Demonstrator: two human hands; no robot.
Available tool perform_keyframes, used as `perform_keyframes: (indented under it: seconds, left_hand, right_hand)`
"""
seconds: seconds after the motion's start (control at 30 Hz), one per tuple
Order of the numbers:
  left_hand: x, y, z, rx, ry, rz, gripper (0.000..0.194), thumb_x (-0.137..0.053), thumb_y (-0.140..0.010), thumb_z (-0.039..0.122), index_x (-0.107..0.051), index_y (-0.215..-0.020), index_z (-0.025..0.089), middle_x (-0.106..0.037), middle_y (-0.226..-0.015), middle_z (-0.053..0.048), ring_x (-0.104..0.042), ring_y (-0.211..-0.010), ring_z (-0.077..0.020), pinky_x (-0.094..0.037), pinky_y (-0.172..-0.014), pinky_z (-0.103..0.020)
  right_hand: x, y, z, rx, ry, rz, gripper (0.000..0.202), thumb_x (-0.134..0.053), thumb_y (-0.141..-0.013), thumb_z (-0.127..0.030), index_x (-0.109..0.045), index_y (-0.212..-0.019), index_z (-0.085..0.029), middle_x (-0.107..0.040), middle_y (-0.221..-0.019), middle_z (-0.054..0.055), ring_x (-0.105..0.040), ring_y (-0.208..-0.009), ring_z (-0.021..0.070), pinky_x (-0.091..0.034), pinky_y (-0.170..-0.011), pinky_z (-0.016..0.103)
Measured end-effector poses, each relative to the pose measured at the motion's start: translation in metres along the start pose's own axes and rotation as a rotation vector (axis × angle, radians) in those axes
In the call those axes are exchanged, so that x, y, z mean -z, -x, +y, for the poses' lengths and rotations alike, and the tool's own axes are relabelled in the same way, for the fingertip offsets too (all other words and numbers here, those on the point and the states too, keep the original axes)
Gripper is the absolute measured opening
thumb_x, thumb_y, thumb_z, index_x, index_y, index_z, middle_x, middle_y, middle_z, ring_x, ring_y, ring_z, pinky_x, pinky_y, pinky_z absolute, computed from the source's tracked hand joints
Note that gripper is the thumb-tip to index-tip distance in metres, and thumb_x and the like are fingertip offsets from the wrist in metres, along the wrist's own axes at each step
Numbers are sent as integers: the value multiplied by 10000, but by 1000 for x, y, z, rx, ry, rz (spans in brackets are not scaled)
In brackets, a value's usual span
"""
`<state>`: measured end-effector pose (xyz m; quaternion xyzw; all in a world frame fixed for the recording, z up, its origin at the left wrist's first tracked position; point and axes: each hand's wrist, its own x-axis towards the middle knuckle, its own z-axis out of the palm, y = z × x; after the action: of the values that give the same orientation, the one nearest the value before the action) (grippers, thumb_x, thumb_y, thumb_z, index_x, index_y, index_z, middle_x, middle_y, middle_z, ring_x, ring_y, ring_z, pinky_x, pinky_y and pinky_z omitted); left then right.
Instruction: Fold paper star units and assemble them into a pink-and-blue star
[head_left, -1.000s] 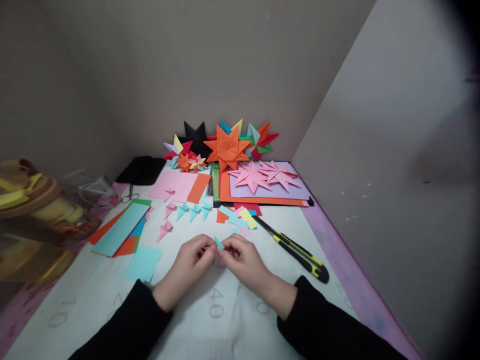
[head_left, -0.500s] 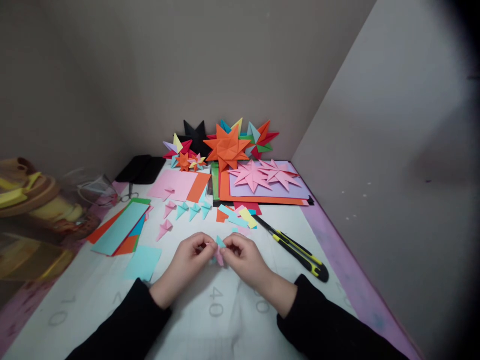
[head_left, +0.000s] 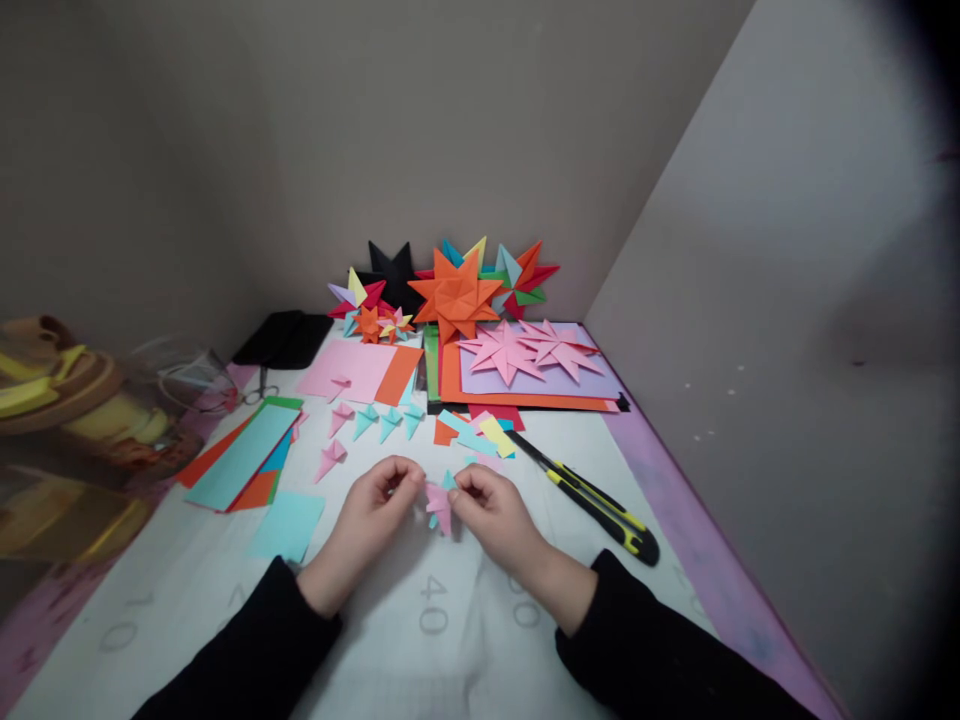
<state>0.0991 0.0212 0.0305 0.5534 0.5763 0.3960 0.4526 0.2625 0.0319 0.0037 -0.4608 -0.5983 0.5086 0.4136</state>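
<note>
A small folded piece of pink and light-blue paper (head_left: 440, 505) is up between my hands, above the white mat. My right hand (head_left: 495, 505) pinches its right side between thumb and forefinger. My left hand (head_left: 382, 510) is curled with thumb and forefinger together at the piece's left edge. Whether those left fingertips grip a corner of it, I cannot make out. Behind the hands lie small folded pink pieces (head_left: 330, 459) and several folded light-blue pieces (head_left: 389, 423).
A black and yellow utility knife (head_left: 592, 500) lies right of my right hand. Paper scraps (head_left: 469, 432), paper strips (head_left: 244, 455) and a light-blue square (head_left: 287, 527) lie around. Folded paper stars (head_left: 455, 295) stand against the wall. Scissors (head_left: 262, 388) are at the back left.
My left fingertips have drawn back slightly up and left, so more of the pink side shows. My right hand keeps its pinch on the folded paper.
</note>
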Motion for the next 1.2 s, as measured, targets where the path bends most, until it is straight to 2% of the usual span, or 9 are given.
perform_keyframes:
  seconds: [0.07,0.17,0.3,0.47,0.57,0.77,1.0,1.2]
  left_hand:
    - [-2,0,1,-16,24,-110,188,-547,-808,349,-585,-798,166,-608,-729,-4,-554,-691,-143,-427,-652,-234]
    - [-5,2,3,-23,1,-246,232,-525,-822,344,-593,-701,158,-615,-704,-17,-561,-699,-153,-429,-678,-248]
    - [-5,4,2,0,-31,-160,268,-514,-822,353,-535,-632,164,-517,-598,24,-476,-585,-120,-383,-577,-221]
    - [-3,3,-1,-5,-37,-122,256,-508,-830,360,-505,-656,171,-456,-590,48,-417,-548,-99,-346,-532,-203]
    - [-4,4,0,-38,-66,-112,257,-515,-831,364,-517,-663,169,-470,-607,42,-428,-563,-102,-356,-541,-204]
    - [-4,4,0,-77,-143,-146,211,-520,-829,354,-589,-772,163,-591,-738,-12,-519,-674,-145,-412,-609,-231]
    - [-2,5,-1,-134,-201,-171,219,-505,-844,349,-607,-777,167,-610,-750,-23,-538,-690,-154,-423,-629,-240]
    - [-3,4,-3,-135,-263,-171,238,-500,-840,343,-601,-718,165,-572,-660,0,-487,-609,-132,-386,-558,-227]
  right_hand:
    - [0,0,0,-3,-18,9,137,-522,-731,-210,-453,-615,-188,-420,-606,-39,-400,-569,104,-335,-534,221]
    - [0,-1,-1,-11,-39,17,148,-528,-726,-227,-441,-614,-189,-402,-598,-43,-391,-566,103,-333,-531,222]
    - [-1,-2,0,-7,-2,-2,198,-552,-706,-212,-397,-584,-192,-383,-582,-52,-370,-552,94,-319,-508,211]
    - [-2,-1,2,13,32,-35,137,-552,-716,-193,-470,-607,-180,-443,-609,-38,-418,-578,100,-358,-533,211]
    - [-2,-1,3,9,16,-44,116,-552,-734,-208,-501,-635,-176,-465,-628,-32,-436,-588,104,-367,-548,219]
    - [-3,-2,4,-14,-18,-29,123,-566,-739,-229,-520,-640,-170,-488,-625,-28,-453,-592,110,-380,-562,227]
    - [-2,-1,3,-6,-21,-35,99,-599,-750,-260,-585,-705,-173,-535,-666,-17,-486,-611,115,-397,-576,229]
    - [2,-2,1,-10,-91,17,156,-593,-761,-306,-574,-682,-172,-538,-649,-11,-487,-624,127,-399,-589,241]
